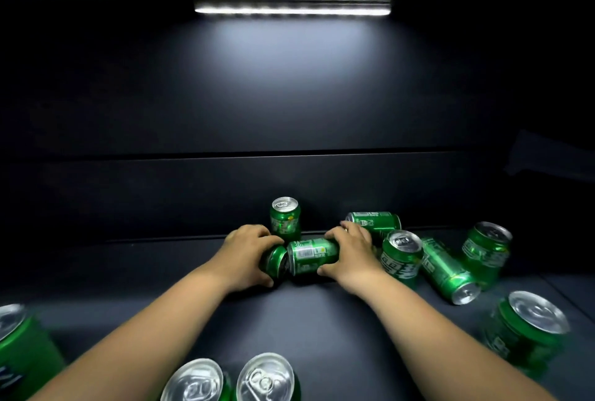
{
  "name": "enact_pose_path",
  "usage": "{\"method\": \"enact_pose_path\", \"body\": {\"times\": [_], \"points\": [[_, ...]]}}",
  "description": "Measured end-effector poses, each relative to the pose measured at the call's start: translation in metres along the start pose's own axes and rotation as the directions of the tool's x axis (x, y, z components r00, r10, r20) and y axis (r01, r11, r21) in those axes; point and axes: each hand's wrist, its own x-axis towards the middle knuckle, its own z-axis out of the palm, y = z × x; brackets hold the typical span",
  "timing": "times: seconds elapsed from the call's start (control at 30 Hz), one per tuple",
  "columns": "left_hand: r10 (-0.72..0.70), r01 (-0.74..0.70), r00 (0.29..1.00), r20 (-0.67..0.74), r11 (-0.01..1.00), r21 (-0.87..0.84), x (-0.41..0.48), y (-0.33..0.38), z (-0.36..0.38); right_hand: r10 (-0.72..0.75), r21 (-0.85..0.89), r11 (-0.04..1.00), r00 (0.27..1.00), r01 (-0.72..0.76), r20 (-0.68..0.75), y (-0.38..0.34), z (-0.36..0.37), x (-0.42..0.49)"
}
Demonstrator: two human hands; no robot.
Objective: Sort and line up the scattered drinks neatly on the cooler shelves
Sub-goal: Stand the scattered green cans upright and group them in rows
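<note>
Several green drink cans lie scattered on the dark cooler shelf (306,313). My left hand (248,256) grips a can on its side (275,261), its end facing me. My right hand (349,252) curls round another lying can (310,254) right beside it. Behind them one can stands upright (285,219) near the back wall. To the right, a can lies on its side (375,222), one stands upright (402,257), another lies diagonally (449,272), and one stands tilted (486,247).
Upright cans stand near the front edge: one at the far left (19,349), two at bottom centre (193,381) (265,378), one at right (528,333). A light strip (293,8) glows on the ceiling. The back wall is dark.
</note>
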Motion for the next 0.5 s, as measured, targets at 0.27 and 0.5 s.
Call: {"method": "enact_pose_path", "body": {"times": [0.27, 0.5], "points": [[-0.097, 0.089, 0.994, -0.049, 0.986, -0.144, -0.020, -0.010, -0.006, -0.009, 0.193, 0.981, 0.996, -0.008, 0.089, 0.000, 0.005, -0.010], [-0.359, 0.209, 0.930, -0.078, 0.692, -0.691, -0.057, -0.016, -0.023, -0.017, 0.491, 0.871, 0.999, 0.033, -0.037, -0.029, -0.006, -0.024]]}}
